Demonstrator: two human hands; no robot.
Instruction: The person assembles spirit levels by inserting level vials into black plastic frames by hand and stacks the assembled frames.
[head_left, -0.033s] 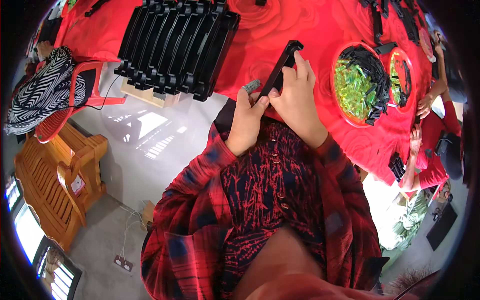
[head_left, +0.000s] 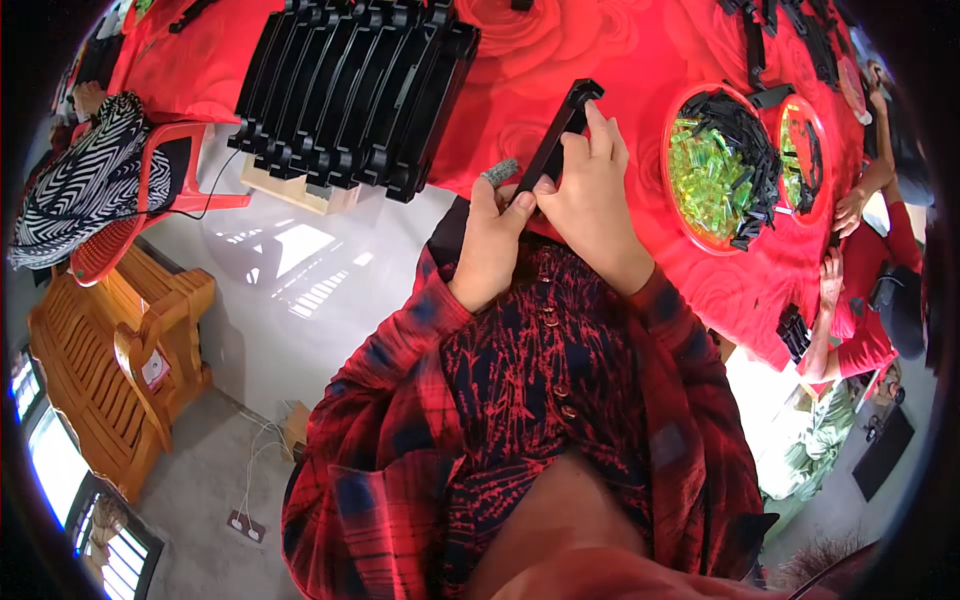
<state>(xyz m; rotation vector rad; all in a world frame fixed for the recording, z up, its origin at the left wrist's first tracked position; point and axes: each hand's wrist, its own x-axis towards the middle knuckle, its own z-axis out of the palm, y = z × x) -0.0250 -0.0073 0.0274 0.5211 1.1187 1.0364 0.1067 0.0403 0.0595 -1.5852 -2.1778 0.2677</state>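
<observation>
Over the near edge of the red table, I hold a long, narrow black plastic bar (head_left: 553, 143) at a slant, its hooked end farthest from me. My left hand (head_left: 487, 250) is closed at the near end, its thumb pressed on the bar. A grey speckled wrap (head_left: 500, 172) covers a fingertip of that hand. Along the bar's right side, my right hand (head_left: 598, 205) grips it, with fingers reaching toward the hooked end and the thumb close to the left thumb. The fingers partly hide the bar's middle and near end.
A stack of similar black bars (head_left: 355, 95) rests at the left on a pale wooden box (head_left: 300, 192). To the right stands a red basin (head_left: 672, 190) of yellow-green clear pieces and black pieces, with a second basin (head_left: 826, 180) beyond. Another person's hands (head_left: 832, 275) are at the far right.
My hands and the bar have shifted very slightly to the left; the grip is the same.
</observation>
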